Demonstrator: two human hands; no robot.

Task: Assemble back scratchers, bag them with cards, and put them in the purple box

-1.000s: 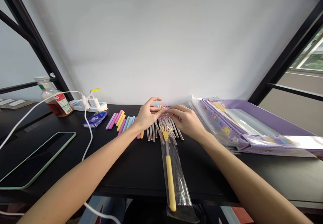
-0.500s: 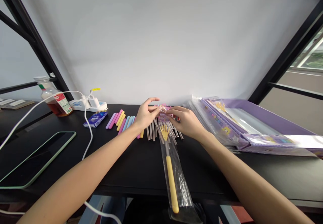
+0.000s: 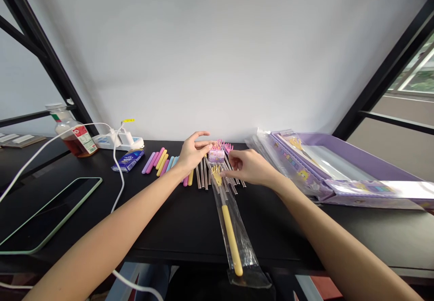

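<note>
A back scratcher with a yellow handle and a yellow hand-shaped head lies in a long clear plastic bag with a small purple printed label near its top. My left hand pinches the bag's top edge beside the label, the index finger lifted away. To the right, my right hand has its fingers curled and its thumb stretched apart over the bag, near the yellow head. Under and around the bag lie several metal rods. Pink hand-shaped heads show behind the label.
Left of my hands are several coloured handles, a blue tissue pack, a phone, a bottle and a power strip with white cables. A purple tray with bagged back scratchers stands at the right.
My right hand has left the bag's top and moved down and right, its thumb now near the yellow head. The bagged back scratcher has shifted slightly, and its label shows more plainly.
</note>
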